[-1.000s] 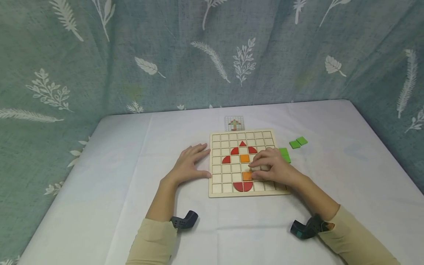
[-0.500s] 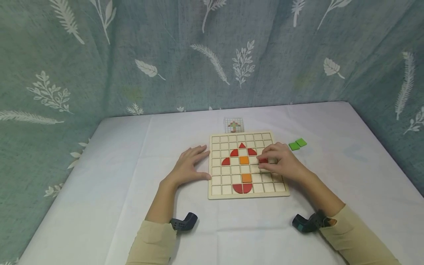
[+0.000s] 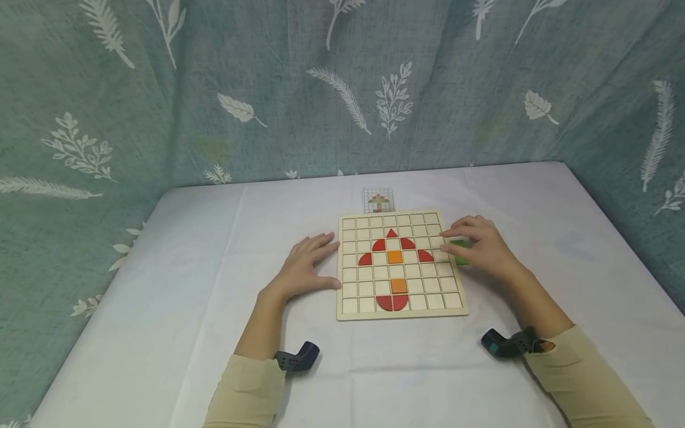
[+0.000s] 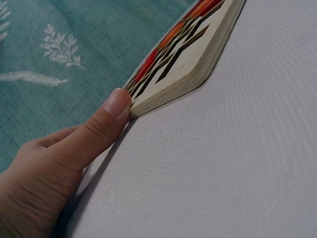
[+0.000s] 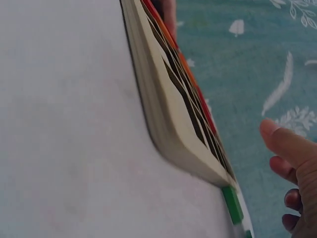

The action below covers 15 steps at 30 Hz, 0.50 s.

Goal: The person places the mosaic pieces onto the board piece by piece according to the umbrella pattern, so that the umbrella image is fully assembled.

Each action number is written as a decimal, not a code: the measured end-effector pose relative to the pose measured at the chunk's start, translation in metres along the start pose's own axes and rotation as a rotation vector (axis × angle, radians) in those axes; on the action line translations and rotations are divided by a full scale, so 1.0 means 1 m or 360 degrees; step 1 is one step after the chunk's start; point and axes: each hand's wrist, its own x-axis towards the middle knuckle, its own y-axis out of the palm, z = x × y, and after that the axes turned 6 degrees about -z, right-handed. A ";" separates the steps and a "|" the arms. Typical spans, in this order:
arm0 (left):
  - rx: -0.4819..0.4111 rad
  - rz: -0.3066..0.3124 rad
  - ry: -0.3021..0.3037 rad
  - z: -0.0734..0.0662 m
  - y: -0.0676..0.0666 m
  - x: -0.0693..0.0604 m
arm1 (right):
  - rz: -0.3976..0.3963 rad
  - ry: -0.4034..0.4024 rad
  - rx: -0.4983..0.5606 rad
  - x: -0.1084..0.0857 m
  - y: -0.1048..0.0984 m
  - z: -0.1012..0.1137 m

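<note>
A wooden grid board (image 3: 374, 317) lies on the white cloth, with red pieces and two orange squares set in its cells. The lower orange square (image 3: 398, 286) sits just above two red quarter-rounds (image 3: 392, 303). My left hand (image 3: 305, 266) rests against the board's left edge, thumb and fingers spread; its thumb (image 4: 106, 119) touches the rim in the left wrist view. Over the board's right edge hovers my right hand (image 3: 478, 245), thumb and fingers apart and nothing between them. Green tiles (image 3: 461, 252) lie beneath it, partly hidden by the hand.
A small clear pattern card (image 3: 377, 200) lies behind the board. Black wrist cameras (image 3: 298, 356) sit on both wrists. A leaf-patterned curtain (image 3: 299, 95) hangs behind the table and along its sides.
My right hand has moved right and away from the lower orange square, across the board to the green tiles. The red piece at the right is uncovered. The left hand stays put.
</note>
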 end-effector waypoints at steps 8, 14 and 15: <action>0.0008 0.0003 0.0007 0.000 -0.001 0.000 | -0.0087 0.0163 -0.0143 0.001 -0.018 -0.013; 0.0013 -0.0002 0.0005 -0.001 0.000 0.000 | -0.0123 0.0275 -0.0175 -0.001 -0.028 -0.021; 0.0012 -0.0001 0.0000 -0.001 0.000 0.000 | -0.0134 0.0307 -0.0185 -0.002 -0.030 -0.022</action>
